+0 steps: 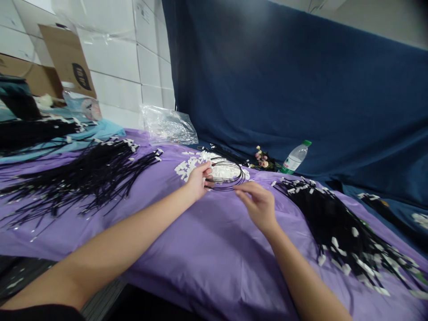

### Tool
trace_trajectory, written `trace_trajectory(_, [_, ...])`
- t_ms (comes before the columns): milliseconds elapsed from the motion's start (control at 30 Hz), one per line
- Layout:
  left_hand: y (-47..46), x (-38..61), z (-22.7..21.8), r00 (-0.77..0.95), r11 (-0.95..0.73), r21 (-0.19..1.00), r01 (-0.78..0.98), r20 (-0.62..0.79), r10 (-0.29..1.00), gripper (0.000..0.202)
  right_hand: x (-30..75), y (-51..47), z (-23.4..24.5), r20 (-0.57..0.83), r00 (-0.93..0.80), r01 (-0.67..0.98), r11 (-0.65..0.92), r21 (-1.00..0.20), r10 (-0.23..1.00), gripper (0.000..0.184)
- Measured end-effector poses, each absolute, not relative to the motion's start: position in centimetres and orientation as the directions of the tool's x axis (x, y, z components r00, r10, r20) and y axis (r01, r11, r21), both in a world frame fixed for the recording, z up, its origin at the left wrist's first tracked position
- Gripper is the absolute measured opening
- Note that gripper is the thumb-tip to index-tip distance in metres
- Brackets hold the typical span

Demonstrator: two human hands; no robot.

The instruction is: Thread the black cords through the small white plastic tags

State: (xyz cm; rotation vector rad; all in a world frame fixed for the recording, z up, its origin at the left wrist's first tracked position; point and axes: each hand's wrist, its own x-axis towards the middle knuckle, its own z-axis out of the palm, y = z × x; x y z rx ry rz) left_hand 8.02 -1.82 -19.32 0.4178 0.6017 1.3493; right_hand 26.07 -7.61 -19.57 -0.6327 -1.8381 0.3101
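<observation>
Reaching across a purple cloth (207, 240), the person's left hand (198, 180) pinches one side of a small coil of thin black cords (227, 176), its fingers closed on the loops, while the right hand (259, 206) hovers just beside the coil's near edge, fingers loosely curled and holding nothing that can be made out. The coil lies on the cloth at the far middle of the table, touching a scatter of small white tabs (200, 164) spread behind and under it. Left of the hands, a broad fan of black cords with white tags (83, 176) lies laid out in a spread bundle; to the right a denser heap of tagged black cords (337, 227) covers the cloth's corner. Judging by these two large piles and the loose tabs not yet used, a good share of the cords seems dealt with and more remains. Beyond the coil sit a crumpled clear plastic bag (169, 125), a small bunch of artificial flowers (264, 160) and a green-capped water bottle (294, 157), all before a dark blue backdrop (301, 80)
</observation>
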Motion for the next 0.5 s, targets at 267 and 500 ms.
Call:
trace_trajectory(267, [-2.5, 8.4, -19.6, 0.090, 0.092, 0.743, -0.663, -0.043, 0.995, 0.019, 27.9, -6.5, -16.7, 0.338, 0.338, -0.572, 0.477, -0.667, 0.878, 0.039])
trace_trajectory(500, [-3.6, 9.0, -19.9, 0.075, -0.049, 0.919, -0.391, 0.085, 0.994, 0.020, 26.7, -7.4, -17.8, 0.398, 0.099, -0.192, 0.410, -0.892, 0.912, 0.026])
